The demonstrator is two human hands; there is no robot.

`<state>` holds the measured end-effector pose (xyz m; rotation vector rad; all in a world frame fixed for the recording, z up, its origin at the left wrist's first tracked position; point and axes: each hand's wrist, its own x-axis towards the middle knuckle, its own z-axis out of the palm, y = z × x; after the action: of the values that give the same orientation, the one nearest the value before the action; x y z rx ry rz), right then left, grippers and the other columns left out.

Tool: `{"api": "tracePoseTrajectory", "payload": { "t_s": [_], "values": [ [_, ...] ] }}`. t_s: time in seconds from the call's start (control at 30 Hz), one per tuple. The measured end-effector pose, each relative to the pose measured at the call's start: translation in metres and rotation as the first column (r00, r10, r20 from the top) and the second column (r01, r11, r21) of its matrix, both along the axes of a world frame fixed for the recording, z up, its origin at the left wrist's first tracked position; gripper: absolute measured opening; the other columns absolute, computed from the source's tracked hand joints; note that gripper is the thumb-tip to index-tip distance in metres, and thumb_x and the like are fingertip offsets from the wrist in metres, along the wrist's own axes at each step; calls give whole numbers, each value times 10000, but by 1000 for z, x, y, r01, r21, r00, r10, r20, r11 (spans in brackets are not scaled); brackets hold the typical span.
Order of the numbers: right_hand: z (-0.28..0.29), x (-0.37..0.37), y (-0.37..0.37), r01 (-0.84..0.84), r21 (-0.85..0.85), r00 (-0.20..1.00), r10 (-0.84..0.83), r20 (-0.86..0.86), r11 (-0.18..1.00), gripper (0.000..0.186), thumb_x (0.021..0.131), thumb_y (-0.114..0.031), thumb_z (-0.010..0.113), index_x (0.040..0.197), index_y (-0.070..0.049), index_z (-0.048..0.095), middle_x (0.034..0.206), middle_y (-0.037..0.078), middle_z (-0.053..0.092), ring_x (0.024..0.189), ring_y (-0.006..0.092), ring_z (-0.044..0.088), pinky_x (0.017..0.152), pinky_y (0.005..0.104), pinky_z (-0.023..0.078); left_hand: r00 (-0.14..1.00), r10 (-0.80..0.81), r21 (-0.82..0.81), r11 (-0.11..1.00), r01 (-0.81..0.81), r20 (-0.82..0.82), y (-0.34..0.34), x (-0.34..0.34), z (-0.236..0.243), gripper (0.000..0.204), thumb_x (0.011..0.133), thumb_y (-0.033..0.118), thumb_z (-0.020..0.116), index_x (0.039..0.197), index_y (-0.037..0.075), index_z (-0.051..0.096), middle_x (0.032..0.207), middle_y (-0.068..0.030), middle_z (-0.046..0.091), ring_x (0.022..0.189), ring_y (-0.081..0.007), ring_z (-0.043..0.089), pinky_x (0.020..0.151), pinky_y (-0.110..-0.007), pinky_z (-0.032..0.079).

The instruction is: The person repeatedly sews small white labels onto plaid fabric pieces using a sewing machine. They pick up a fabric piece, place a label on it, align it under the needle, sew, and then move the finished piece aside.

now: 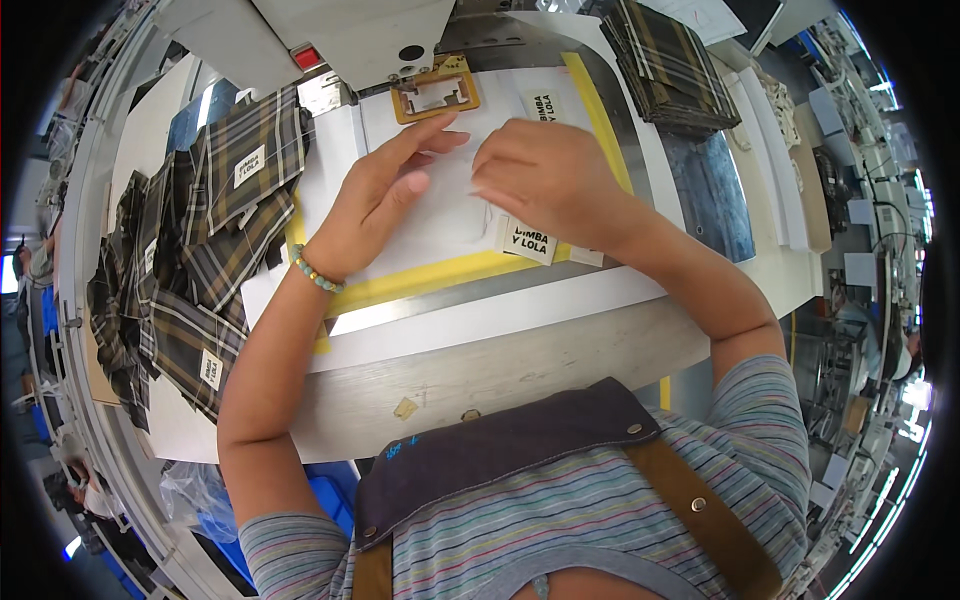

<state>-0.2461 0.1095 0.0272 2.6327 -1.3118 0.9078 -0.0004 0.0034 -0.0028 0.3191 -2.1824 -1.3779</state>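
Observation:
My left hand (385,185), a beaded bracelet (317,270) at its wrist, hovers over the white work plate (430,225) with thumb and fingers apart. Its fingertips are just below a small yellow-brown clamp frame (437,96) under the sewing machine head (350,35). My right hand (545,180) is bent inward beside it, fingers curled together; whatever they may pinch is hidden. Under that wrist lie white fabric labels (527,243) with dark print, partly covered by the hand. Another label (541,106) lies beyond the right knuckles.
Plaid fabric pieces (255,150) with sewn-on labels are heaped at the left. A stack of plaid pieces (675,65) stands at the far right. Yellow tape (420,287) borders the plate. A wooden table edge (500,350) runs close to my body.

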Motion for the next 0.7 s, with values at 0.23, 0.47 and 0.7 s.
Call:
{"api": "tracePoseTrajectory", "payload": {
  "t_s": [0.23, 0.47, 0.7],
  "values": [
    [-9, -12, -1, -100, 158, 985, 120, -126, 982, 137, 888, -102, 784, 1022, -73, 787, 1067, 9, 741, 933, 221, 715, 776, 359, 589, 982, 43, -478, 877, 52, 184, 9, -7, 9, 984, 781, 418, 940, 1583, 31, 521, 1471, -165, 654, 1297, -384, 610, 1142, -460, 488],
    [1, -24, 5, 8, 261, 978, -62, 200, 965, 106, 939, -180, 772, 970, -83, 801, 1063, 15, 746, 971, 225, 716, 777, 365, 583, 958, 136, -570, 821, 33, 251, 25, -8, 17, 952, 794, 360, 926, 1598, 62, 512, 1309, -168, 691, 1172, -382, 620, 1049, -476, 504],
    [3, -42, -26, 334, 102, 932, -345, 109, 937, 68, 882, -110, 807, 928, -70, 779, 946, 19, 711, 843, 211, 681, 666, 332, 531, 966, 242, -614, 777, -139, 87, 15, -3, 19, 605, 877, 245, 866, 1412, 41, 668, 1306, -160, 717, 1149, -372, 662, 1020, -452, 534]
  ]
}}
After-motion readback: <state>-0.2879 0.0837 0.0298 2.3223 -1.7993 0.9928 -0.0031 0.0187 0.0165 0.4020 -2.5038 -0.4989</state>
